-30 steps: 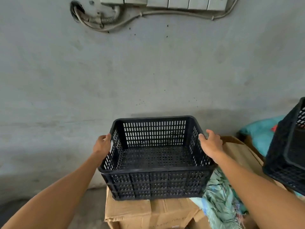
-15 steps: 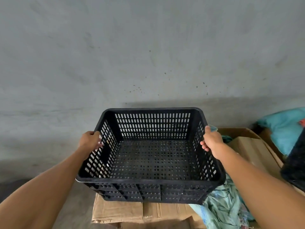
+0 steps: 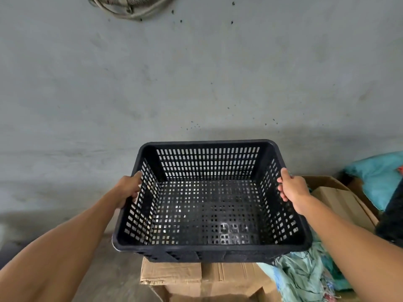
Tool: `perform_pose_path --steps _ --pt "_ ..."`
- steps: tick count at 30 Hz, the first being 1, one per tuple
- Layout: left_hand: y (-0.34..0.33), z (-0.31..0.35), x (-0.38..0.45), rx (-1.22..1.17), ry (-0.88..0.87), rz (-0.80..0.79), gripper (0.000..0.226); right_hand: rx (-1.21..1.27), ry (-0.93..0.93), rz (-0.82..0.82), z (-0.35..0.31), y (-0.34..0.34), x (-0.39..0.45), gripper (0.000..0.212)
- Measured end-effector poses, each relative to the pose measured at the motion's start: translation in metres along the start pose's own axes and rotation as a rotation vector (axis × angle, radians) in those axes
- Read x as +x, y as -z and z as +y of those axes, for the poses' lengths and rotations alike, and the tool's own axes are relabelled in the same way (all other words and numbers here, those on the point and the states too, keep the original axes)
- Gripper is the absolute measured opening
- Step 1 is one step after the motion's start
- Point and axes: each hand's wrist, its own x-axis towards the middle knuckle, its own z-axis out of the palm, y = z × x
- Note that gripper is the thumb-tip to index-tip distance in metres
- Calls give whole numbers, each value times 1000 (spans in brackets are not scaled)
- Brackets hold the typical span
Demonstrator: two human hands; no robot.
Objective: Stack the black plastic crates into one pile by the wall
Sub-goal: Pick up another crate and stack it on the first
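An empty black plastic crate [image 3: 209, 214] with slotted walls fills the lower middle of the head view, in front of the grey wall [image 3: 196, 73]. My left hand [image 3: 128, 189] grips its left rim and my right hand [image 3: 293, 188] grips its right rim. The crate is above a cardboard box [image 3: 196, 277]; whether it rests on the box or hangs just over it I cannot tell. A second black crate [image 3: 391, 219] shows only as a dark edge at the far right.
More cardboard boxes [image 3: 340, 197] stand to the right, with a teal cloth bundle [image 3: 379, 175] behind them and crumpled green fabric [image 3: 301, 277] at the lower right. Grey cable [image 3: 128, 9] hangs on the wall at the top. Bare concrete floor [image 3: 113, 277] lies to the left.
The crate has come nearer and larger in view, held by both hands throughout. My view has tilted, so I see deeper into it and less of its front wall.
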Motion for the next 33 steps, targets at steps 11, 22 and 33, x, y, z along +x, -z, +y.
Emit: perform_pose_path --steps 11,22,33 --pt "145 -20 -104 -15 -162 150 49 60 -16 -148 -36 -15 -169 56" --pt "285 -193 -210 63 -77 195 55 -71 53 -37 65 -103 -352 59" --pt "287 -374 -219 85 228 183 79 -223 -162 -25 207 -150 -402 60"
